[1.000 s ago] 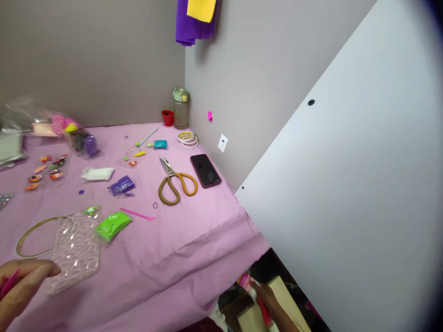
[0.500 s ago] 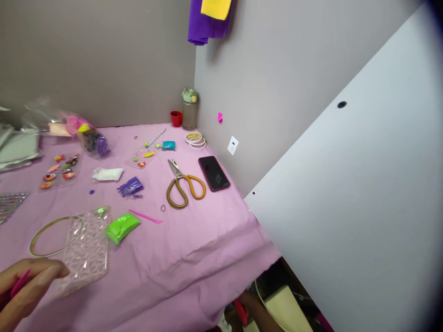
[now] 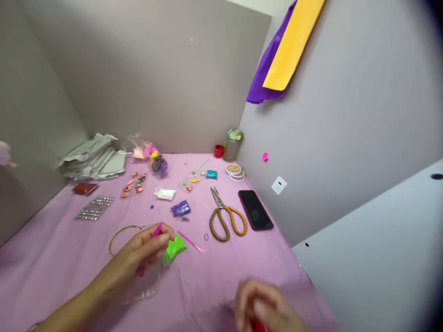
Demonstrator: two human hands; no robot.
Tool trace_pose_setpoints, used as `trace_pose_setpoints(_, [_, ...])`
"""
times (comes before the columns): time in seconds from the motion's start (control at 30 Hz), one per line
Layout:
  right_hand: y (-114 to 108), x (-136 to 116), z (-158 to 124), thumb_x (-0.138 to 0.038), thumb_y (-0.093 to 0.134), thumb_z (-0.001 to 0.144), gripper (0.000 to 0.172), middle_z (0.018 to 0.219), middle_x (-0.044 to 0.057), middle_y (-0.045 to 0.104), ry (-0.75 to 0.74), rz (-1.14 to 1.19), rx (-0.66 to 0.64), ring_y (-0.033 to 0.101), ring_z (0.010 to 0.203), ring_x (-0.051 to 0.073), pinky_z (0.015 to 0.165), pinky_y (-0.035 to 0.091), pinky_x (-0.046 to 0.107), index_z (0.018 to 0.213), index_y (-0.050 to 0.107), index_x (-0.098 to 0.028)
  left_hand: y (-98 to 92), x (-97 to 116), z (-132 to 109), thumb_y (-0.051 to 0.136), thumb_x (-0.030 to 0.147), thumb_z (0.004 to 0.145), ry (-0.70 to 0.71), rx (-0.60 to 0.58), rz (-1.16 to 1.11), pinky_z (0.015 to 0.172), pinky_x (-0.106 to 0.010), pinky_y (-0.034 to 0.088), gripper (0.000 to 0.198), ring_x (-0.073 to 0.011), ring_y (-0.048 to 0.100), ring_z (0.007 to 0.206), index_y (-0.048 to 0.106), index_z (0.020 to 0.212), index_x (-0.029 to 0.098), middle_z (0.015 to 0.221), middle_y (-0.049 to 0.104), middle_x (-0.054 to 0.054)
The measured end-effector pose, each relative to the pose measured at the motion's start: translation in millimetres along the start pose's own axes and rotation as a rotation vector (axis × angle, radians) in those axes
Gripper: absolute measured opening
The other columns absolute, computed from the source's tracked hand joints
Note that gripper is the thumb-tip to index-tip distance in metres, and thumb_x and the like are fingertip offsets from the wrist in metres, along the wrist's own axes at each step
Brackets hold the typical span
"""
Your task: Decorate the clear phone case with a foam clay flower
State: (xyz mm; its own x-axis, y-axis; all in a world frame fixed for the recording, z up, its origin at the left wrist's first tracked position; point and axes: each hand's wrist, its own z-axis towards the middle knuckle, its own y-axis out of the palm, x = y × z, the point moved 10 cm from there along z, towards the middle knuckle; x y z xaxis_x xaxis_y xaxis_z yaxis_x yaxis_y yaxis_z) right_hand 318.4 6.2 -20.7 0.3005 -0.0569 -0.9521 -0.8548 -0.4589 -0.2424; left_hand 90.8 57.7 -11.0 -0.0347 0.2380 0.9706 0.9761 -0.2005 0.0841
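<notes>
Head view: the left hand (image 3: 147, 251) clasps a pink tool (image 3: 158, 229), probably light, stiff, best held mid-shaft; near right, the blurred right hand (image 3: 265, 304) curls round a red object (image 3: 259, 327).

No lettering, number, brand or sign could be read. The flat black phone in a dark red case (image 3: 255, 210), by the right edge of the pink cloth-covered table (image 3: 273, 263), had a dark screen without legible characters. Any print on the shiny bright green plastic packet (image 3: 175, 249) or the small teal plastic packet (image 3: 212, 174) was too indistinct to make out.
</notes>
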Motion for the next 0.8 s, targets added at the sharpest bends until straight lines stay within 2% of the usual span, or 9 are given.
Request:
trace_pose_setpoints(0.03, [-1.1, -13.1, 21.4, -0.052, 0.035, 0.104, 0.046, 0.083, 0.002, 0.066, -0.025, 0.114, 0.046, 0.057, 0.06, 0.011, 0.059, 0.052, 0.026, 0.089, 0.062, -0.019, 1.6, 0.3, 3.2, 0.059, 0.051, 0.091, 0.017, -0.013, 0.019, 0.043, -0.02, 0.017, 0.03, -0.01, 0.017, 0.05, 0.06, 0.086, 0.021, 0.057, 0.029, 0.01])
trace_pose_setpoints(0.1, [-8.0, -26.9, 66.3, -0.049, 0.064, 0.091, 0.033, 0.076, 0.0, 0.062, -0.025, 0.729, 0.234, 0.052, 0.058, 0.009, 0.057, 0.046, 0.022, 0.081, 0.061, -0.018, 4.7, 1.9, 8.7, 0.067, 0.052, 0.085, 0.068, -0.028, 0.05, 0.048, -0.02, 0.023, 0.032, -0.0099, 0.027, 0.053, 0.062, 0.086, 0.021, 0.061, 0.038, 0.008])
trace_pose_setpoints(0.17, [0.5, -40.2, 110.8, -0.041, 0.081, 0.076, 0.03, 0.076, -0.001, 0.061, -0.037, 0.987, 0.305, 0.052, 0.062, 0.009, 0.057, 0.044, 0.019, 0.081, 0.064, -0.017, 7.7, 3.0, 13.4, 0.08, 0.049, 0.073, 0.119, -0.034, 0.071, 0.055, -0.02, 0.031, 0.04, -0.0114, 0.038, 0.061, 0.064, 0.098, 0.022, 0.072, 0.05, 0.006])
trace_pose_setpoints(0.27, [20.8, -58.7, 159.0, -0.045, 0.08, 0.074, 0.031, 0.083, 0.0, 0.064, -0.089, 1.011, 0.299, 0.057, 0.072, 0.011, 0.067, 0.048, 0.02, 0.082, 0.067, -0.018, 2.3, 1.6, 22.1, 0.089, 0.036, 0.062, 0.16, 0.03, 0.132, 0.058, -0.022, 0.034, 0.07, -0.0128, 0.043, 0.064, 0.057, 0.124, 0.028, 0.09, 0.058, 0.004])
trace_pose_setpoints(0.37, [42.3, -67.0, 178.1, -0.044, 0.077, 0.078, 0.029, 0.096, 0.004, 0.068, -0.125, 0.968, 0.202, 0.06, 0.088, 0.016, 0.08, 0.049, 0.025, 0.088, 0.071, -0.017, -12.4, 1.5, 33.6, 0.075, 0.04, 0.08, 0.197, 0.1, 0.136, 0.068, -0.024, 0.041, 0.043, -0.0177, 0.052, 0.075, 0.059, 0.117, 0.025, 0.09, 0.06, 0.001])
trace_pose_setpoints(0.47, [55.0, -69.2, 182.3, -0.034, 0.08, 0.077, 0.034, 0.097, 0.004, 0.07, -0.149, 0.765, 0.07, 0.061, 0.087, 0.018, 0.079, 0.049, 0.028, 0.105, 0.07, -0.018, -26.6, -1.6, 44.8, 0.063, 0.046, 0.089, 0.204, 0.095, 0.095, 0.076, -0.026, 0.044, 0.028, -0.0211, 0.057, 0.087, 0.062, 0.105, 0.023, 0.091, 0.062, -0.001])
trace_pose_setpoints(0.6, [50.6, -64.4, 187.9, -0.023, 0.082, 0.074, 0.037, 0.096, 0.002, 0.07, -0.186, 0.453, 0.042, 0.062, 0.087, 0.018, 0.079, 0.049, 0.028, 0.108, 0.068, -0.021, -39.7, -13.6, 51.5, 0.064, 0.051, 0.086, 0.154, 0.078, 0.023, 0.07, -0.026, 0.044, 0.032, -0.0206, 0.057, 0.08, 0.064, 0.096, 0.021, 0.085, 0.063, -0.001])
trace_pose_setpoints(0.7, [51.2, -59.7, 192.3, -0.024, 0.085, 0.071, 0.034, 0.089, 0.0, 0.068, -0.166, 0.472, 0.014, 0.06, 0.081, 0.016, 0.075, 0.048, 0.026, 0.1, 0.069, -0.02, -44.2, -23.0, 51.1, 0.071, 0.054, 0.08, 0.113, 0.104, -0.059, 0.067, -0.026, 0.045, 0.035, -0.02, 0.055, 0.074, 0.067, 0.091, 0.021, 0.081, 0.063, -0.001])
trace_pose_setpoints(0.8, [57.2, -56.8, 192.4, -0.028, 0.085, 0.071, 0.045, 0.092, -0.001, 0.069, -0.124, 0.537, -0.024, 0.06, 0.078, 0.014, 0.072, 0.048, 0.024, 0.111, 0.066, -0.021, -44.9, -28.5, 50.6, 0.074, 0.055, 0.075, 0.093, 0.146, -0.106, 0.064, -0.026, 0.046, 0.036, -0.02, 0.055, 0.069, 0.068, 0.085, 0.021, 0.073, 0.061, 0.0])
